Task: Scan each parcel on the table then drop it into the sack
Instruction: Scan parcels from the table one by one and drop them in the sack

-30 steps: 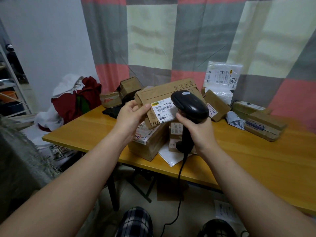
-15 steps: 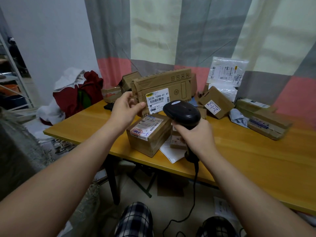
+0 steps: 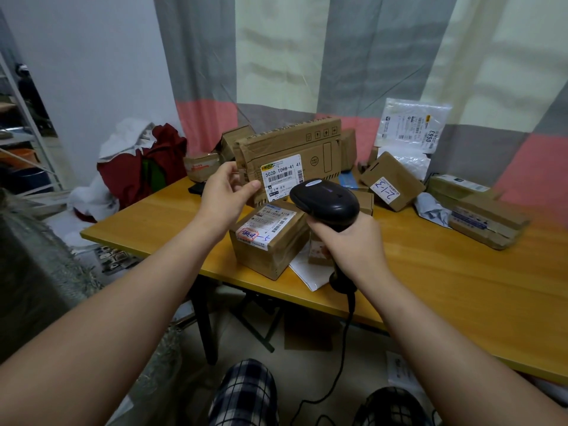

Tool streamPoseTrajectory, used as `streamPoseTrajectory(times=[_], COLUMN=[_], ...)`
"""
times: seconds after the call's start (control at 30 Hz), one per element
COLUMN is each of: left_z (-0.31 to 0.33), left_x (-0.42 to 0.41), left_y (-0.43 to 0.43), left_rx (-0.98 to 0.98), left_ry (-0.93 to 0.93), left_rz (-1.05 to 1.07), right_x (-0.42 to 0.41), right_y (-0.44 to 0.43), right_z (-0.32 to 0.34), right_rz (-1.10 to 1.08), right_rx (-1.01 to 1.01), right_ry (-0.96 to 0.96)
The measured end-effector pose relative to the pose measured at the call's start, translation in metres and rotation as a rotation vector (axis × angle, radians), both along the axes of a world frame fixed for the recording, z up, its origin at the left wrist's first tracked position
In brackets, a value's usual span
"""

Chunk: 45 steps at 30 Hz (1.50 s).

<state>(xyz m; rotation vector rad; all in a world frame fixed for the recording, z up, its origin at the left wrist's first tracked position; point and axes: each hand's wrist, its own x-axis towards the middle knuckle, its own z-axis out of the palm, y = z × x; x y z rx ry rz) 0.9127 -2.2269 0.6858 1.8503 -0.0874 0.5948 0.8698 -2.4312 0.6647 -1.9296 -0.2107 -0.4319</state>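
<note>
meanwhile left hand (image 3: 226,192) holds parcel (image 3: 292,155) (label facing scanner (image 3: 325,201)).

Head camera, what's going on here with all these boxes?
A person is scanning parcels at a wooden table. The left hand holds a flat cardboard box upright by its left end, its white label facing the camera. The right hand grips a black corded scanner, whose head sits just in front of that label. Other boxes and a white mailing bag sit on the table. The held box has not gone into any sack yet.
</note>
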Motion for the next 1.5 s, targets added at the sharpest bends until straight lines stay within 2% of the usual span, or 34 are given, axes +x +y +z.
streamPoseTrajectory(times=[0.13, 0.27, 0.43, 0.57, 0.77, 0.87, 0.97, 1.07, 1.17, 1.3, 1.33, 1.4, 1.5], left_z=[0.003, -0.010, -0.061, -0.121, -0.172, -0.185, -0.192, -0.197, -0.207, -0.218, -0.219, -0.215, -0.197], left_x=[-0.025, -0.078, -0.165, -0.223, -0.282, -0.296, -0.301, -0.289, -0.261, -0.231, -0.226, -0.215, -0.199], left_y=[0.006, 0.035, 0.091, 0.139, 0.190, 0.212, 0.232, 0.249, 0.266, 0.282, 0.283, 0.275, 0.240], left_rx=[-0.037, -0.072, -0.185, -0.155, 0.051, 0.207, 0.477, 0.762, 0.967, 1.045, 1.054, 1.072, 1.076], left_ry=[-0.085, -0.161, -0.144, -0.027, 0.140, 0.251, 0.360, 0.471, 0.640, 1.012, 1.056, 0.995, 0.701], left_rz=[-0.008, 0.088, 0.353, 0.615, 0.923, 0.950, 0.953, 0.885, 0.781, 0.665, 0.663, 0.665, 0.624], right_x=[-0.008, -0.024, -0.052, -0.063, -0.049, -0.045, -0.048, -0.054, -0.057, -0.059, -0.059, -0.057, -0.058], right_y=[0.018, 0.061, 0.135, 0.187, 0.246, 0.262, 0.267, 0.269, 0.267, 0.257, 0.253, 0.243, 0.221], right_z=[-0.001, -0.008, -0.042, -0.089, -0.160, -0.186, -0.205, -0.208, -0.202, -0.191, -0.189, -0.182, -0.163], right_rz=[0.059, 0.229, 0.495, 0.625, 0.633, 0.696, 0.695, 0.682, 0.630, 0.560, 0.540, 0.489, 0.411], right_rx=[0.012, 0.058, 0.025, -0.156, -0.560, -0.672, -0.732, -0.709, -0.626, -0.369, -0.346, -0.289, -0.104], right_ry=[0.004, 0.006, 0.035, 0.144, 0.227, 0.298, 0.342, 0.347, 0.305, 0.270, 0.231, 0.171, 0.194])
